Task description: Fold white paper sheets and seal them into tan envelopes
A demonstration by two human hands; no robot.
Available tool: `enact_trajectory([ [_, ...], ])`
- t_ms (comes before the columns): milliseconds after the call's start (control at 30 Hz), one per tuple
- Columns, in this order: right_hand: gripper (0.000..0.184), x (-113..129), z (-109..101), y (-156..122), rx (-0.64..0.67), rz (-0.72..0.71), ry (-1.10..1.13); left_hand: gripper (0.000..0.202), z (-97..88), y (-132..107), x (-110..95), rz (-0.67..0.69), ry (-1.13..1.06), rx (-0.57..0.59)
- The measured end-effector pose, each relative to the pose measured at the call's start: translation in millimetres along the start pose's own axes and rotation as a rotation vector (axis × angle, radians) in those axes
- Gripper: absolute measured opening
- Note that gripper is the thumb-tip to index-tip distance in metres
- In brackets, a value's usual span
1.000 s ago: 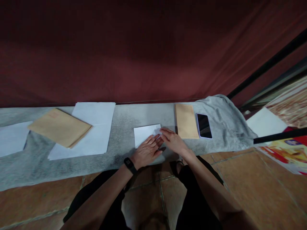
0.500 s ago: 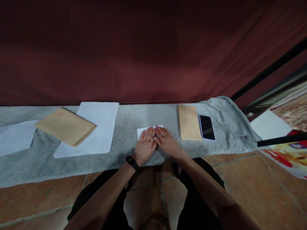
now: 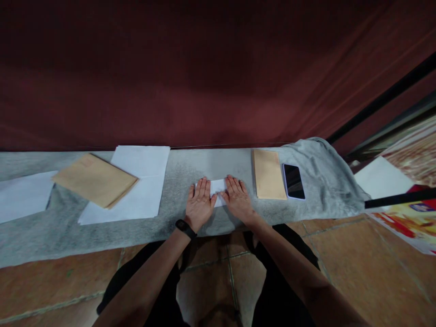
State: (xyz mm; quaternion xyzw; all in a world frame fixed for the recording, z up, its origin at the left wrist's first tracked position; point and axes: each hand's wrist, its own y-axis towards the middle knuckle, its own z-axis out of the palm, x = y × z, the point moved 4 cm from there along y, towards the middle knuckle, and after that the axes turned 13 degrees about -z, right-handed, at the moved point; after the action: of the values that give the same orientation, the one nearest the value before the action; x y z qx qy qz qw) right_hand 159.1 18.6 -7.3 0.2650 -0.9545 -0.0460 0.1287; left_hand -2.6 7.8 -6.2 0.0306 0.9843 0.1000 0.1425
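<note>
A small white folded paper (image 3: 218, 186) lies flat on the grey cloth (image 3: 184, 168) in front of me. My left hand (image 3: 200, 203) rests flat over its left end, fingers stretched out and pointing away from me. On its right end lies my right hand (image 3: 237, 198), equally flat with extended fingers. The two thumbs nearly meet over the middle of the paper, and white shows between the hands. Both palms cover the rest of it. A black band (image 3: 185, 228) is around my left wrist.
To the right are a stack of brown envelopes (image 3: 269, 175) and a phone (image 3: 294, 181). On the left, more brown envelopes (image 3: 95, 179) lie across white sheets (image 3: 143, 195), with another white sheet (image 3: 23, 195) beyond. A dark red curtain (image 3: 218, 104) hangs behind the cloth-covered surface.
My hands have slid apart from the paper's middle, the left one leftward and the right one slightly rightward. The white middle of the paper now shows between them.
</note>
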Motion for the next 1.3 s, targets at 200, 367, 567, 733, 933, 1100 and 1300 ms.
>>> enact_trajectory([
  [200,0.063,1.7,-3.0,-1.8,-0.043,0.043,-0.018,0.067,-1.3,-3.0,1.0,-0.037,-0.01,-0.063],
  [367,0.062,13.9,-3.9,-0.3,0.013,-0.055,0.017,0.061,7.8,-15.3,-19.7,0.07,-0.014,0.051],
  [567,0.059,19.4,-1.0,-4.7,0.037,-0.102,0.015,0.061,7.9,-19.1,-21.0,0.055,0.003,0.059],
  [733,0.06,11.3,-1.0,-10.7,0.008,-0.102,-0.045,0.067,2.0,-18.6,-8.2,-0.004,0.023,0.021],
  [933,0.064,-0.6,0.8,-18.4,-0.062,-0.077,-0.105,0.074,-4.7,-19.0,2.9,-0.05,0.052,-0.002],
  [1100,0.064,-8.0,2.0,-22.2,-0.046,-0.045,-0.113,0.074,-7.3,-17.5,10.1,-0.073,0.067,0.007],
  [1300,0.057,-16.4,-1.3,-27.7,-0.023,-0.021,-0.106,0.073,-4.1,-17.7,16.1,-0.078,0.047,-0.001],
])
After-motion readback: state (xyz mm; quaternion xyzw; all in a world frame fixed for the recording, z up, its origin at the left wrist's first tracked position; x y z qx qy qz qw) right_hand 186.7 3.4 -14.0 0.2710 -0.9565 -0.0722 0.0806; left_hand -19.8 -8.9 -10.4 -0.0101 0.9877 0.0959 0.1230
